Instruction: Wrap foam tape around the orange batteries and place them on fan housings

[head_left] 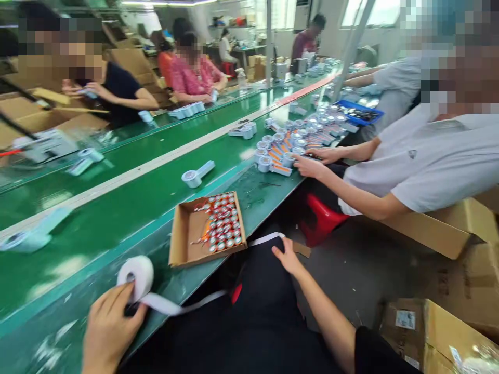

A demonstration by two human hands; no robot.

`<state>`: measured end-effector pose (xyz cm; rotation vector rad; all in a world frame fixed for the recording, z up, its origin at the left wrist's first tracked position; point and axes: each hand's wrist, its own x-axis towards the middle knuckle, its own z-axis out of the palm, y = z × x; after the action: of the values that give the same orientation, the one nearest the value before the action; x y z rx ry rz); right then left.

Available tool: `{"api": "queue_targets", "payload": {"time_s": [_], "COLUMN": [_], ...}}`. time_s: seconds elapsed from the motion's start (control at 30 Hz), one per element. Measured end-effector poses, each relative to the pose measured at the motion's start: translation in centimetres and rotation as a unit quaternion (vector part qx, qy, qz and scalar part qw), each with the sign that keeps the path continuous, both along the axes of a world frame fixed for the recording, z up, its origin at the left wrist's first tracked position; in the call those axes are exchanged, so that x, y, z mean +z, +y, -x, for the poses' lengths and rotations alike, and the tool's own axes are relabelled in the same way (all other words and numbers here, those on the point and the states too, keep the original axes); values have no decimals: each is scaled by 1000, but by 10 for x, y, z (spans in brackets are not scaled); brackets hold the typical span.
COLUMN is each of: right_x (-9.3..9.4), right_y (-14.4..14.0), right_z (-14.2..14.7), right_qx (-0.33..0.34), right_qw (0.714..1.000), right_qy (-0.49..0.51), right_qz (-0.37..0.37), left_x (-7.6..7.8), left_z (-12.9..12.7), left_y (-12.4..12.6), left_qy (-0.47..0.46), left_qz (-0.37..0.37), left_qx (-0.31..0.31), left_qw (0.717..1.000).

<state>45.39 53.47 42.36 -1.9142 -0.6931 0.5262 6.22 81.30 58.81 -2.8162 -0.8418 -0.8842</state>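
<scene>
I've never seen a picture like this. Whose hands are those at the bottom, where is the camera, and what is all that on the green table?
The camera sits on a person's head, looking down at their own hands. Their left hand holds a white tape roll at the edge of the green conveyor table. Their right hand pinches the end of the tape strip pulled off it across their lap. Beyond the roll lies an open cardboard box of small red-and-silver cylinders. To the right, a co-worker in a white shirt handles white and orange parts.
</scene>
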Motion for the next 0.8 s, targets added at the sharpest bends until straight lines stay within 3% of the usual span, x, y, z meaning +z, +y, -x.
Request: {"api": "queue_targets", "payload": {"time_s": [0.07, 0.17, 0.27, 0.37, 0.5, 0.6, 0.7, 0.77, 0.8], "right_x": [-1, 16, 42, 59, 60, 73, 123, 170, 193], "right_y": [8, -6, -24, -34, -27, -4, 35, 70, 90], "right_z": [0, -41, -95, -119, -88, -51, -18, 2, 11], "right_qx": [-16, -41, -150, -217, -110, -21, 60, 163, 236], "right_qw": [1000, 999, 987, 969, 978, 985, 994, 971, 943], "right_qy": [13, 9, -42, -79, -64, -58, -90, -164, -216], "right_qz": [9, 24, 42, 86, 165, 161, 28, -67, -89], "left_x": [-11, -17, -17, -19, -23, -24, -23, -22, -22], "left_z": [7, 8, 8, 13, 21, 27, 32, 35, 35], "left_y": [-1, -7, -14, -18, -18, -16, -16, -16, -17], "left_qy": [17, 54, 40, 22, 1, -16, -22, -16, -13], "left_qz": [-23, 1, -6, -18, -31, -32, -23, -13, -10], "left_qx": [23, 43, 56, 65, 70, 83, 102, 110, 109], "left_qw": [999, 998, 998, 997, 997, 996, 994, 994, 994]}}
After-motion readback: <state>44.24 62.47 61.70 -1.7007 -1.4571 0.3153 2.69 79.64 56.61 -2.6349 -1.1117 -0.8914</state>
